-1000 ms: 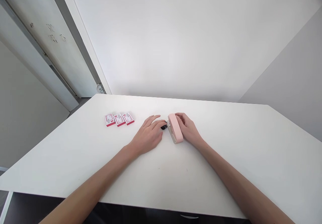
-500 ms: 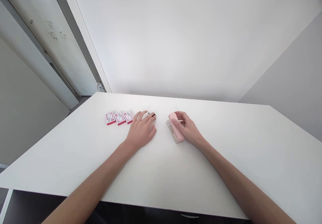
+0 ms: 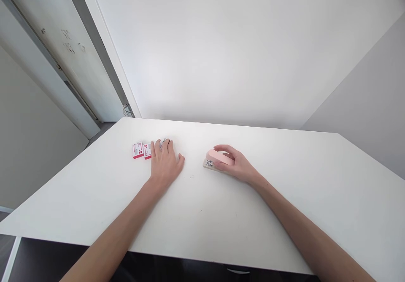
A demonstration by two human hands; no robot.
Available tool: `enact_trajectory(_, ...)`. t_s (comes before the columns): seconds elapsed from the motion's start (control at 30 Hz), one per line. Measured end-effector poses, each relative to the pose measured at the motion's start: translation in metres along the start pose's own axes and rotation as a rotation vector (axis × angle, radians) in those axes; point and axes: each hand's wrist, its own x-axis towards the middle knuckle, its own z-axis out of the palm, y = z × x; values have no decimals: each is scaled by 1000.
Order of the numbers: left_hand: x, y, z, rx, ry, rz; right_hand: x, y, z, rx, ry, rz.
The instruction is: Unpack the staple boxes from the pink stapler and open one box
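On the white table (image 3: 202,231), the right hand (image 3: 236,166) curls around the pink stapler (image 3: 218,159) and holds it. The left hand (image 3: 164,164), well left of the stapler, lies spread flat with its fingertips on the nearest of the small red boxes (image 3: 141,150).

Left hand (image 3: 165,164): moved left from pink stapler (image 3: 218,160) onto red boxes (image 3: 143,150) | Stapler: rotated under right hand (image 3: 236,165), label end now left
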Motion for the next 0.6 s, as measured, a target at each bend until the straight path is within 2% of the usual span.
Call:
enact_trajectory(0.1, -1, 2, -2, -32, 28, 16, 0, -2, 1, -56, 2, -6)
enact_trajectory(0.2, -4, 8, -9, -211, 25, 136, 1, 1, 2, -65, 17, -42)
enact_trajectory(0.3, -8, 18, -17, -433, -37, 265, 3, 5, 5, -92, 48, -94)
enact_trajectory(0.43, -11, 27, -24, -598, -136, 379, 4, 5, 11, -155, 62, -209)
enact_trajectory(0.6, -11, 29, -26, -743, -228, 346, 1, -1, 18, -147, 16, -256)
